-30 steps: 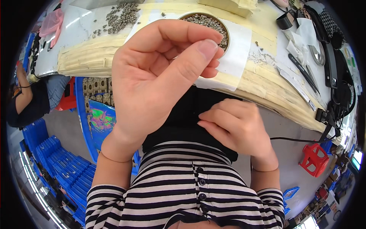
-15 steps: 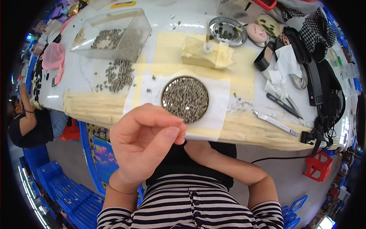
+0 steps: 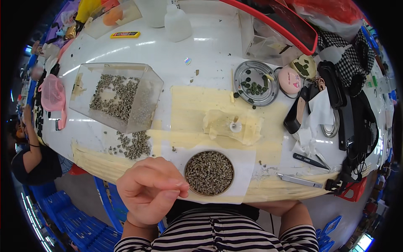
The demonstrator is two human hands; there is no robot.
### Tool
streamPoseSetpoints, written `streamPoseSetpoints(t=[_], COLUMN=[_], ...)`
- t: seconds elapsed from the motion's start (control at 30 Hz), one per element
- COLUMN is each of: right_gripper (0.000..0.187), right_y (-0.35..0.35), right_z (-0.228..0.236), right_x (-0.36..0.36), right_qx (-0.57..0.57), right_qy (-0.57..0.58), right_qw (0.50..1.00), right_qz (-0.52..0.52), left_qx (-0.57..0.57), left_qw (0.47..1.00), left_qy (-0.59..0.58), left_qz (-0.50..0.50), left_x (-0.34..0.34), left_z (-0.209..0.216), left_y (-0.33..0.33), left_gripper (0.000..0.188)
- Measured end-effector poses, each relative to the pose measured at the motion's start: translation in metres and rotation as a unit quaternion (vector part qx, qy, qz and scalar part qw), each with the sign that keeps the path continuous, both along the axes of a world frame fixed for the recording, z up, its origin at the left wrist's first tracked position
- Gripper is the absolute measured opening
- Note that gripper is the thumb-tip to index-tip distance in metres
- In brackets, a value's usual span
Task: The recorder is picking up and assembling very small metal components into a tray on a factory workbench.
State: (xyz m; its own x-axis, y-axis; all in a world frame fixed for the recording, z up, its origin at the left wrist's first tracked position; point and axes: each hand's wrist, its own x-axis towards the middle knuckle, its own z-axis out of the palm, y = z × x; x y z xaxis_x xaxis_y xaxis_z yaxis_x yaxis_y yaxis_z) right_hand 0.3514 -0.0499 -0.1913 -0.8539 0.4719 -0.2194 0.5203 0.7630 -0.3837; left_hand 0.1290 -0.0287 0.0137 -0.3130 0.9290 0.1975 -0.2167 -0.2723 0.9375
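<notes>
My left hand (image 3: 153,189) is raised over the table's near edge, just left of a round dish (image 3: 185,175) full of small metallic pieces (image 3: 210,173). Thumb and fingertips press together in a pinch; whatever lies between them, if anything, is too small to make out. My right forearm (image 3: 289,210) reaches inward below the near edge, and the table hides that hand and its fingers. Under the round dish is a white paper sheet (image 3: 243,168). A loose heap of similar metallic pieces (image 3: 135,145) lies beyond my left hand.
A clear plastic box (image 3: 147,90) holds more pieces at left. Behind the dish, a tape-wrapped block (image 3: 218,126) bears a small upright peg. A metal plate (image 3: 275,86) carries dark green bits. Tweezers (image 3: 310,161), a craft knife (image 3: 300,181) and a red-edged phone (image 3: 289,25) are at right.
The view has tilted farther up the table, showing white bottles and the whole phone. My left hand stays pinched, now left of the dish. My right hand has gone out of sight under the edge.
</notes>
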Motion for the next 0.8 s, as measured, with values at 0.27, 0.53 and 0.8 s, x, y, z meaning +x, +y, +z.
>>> streamPoseSetpoints(t=[0.27, 0.53, 0.8], right_gripper=[0.033, 0.033, 0.033], right_y=[0.011, 0.019, 0.014], right_z=[0.01, 0.023, 0.05], right_x=[0.008, 0.016, 0.055], right_qx=[-0.003, 0.007, 0.035], right_qy=[-0.002, 0.002, 0.003], right_qw=[1.0, 1.0, 0.998], right_qz=[0.014, 0.023, 0.043], left_qx=[0.028, 0.046, 0.055], left_qw=[0.999, 0.996, 0.996], left_qy=[0.0, 0.078, 0.062], left_qz=[-0.021, -0.021, -0.031], left_x=[-0.007, -0.009, -0.008], left_z=[-0.006, -0.008, -0.009], left_y=[0.014, 0.02, 0.019], left_gripper=[0.011, 0.017, 0.017])
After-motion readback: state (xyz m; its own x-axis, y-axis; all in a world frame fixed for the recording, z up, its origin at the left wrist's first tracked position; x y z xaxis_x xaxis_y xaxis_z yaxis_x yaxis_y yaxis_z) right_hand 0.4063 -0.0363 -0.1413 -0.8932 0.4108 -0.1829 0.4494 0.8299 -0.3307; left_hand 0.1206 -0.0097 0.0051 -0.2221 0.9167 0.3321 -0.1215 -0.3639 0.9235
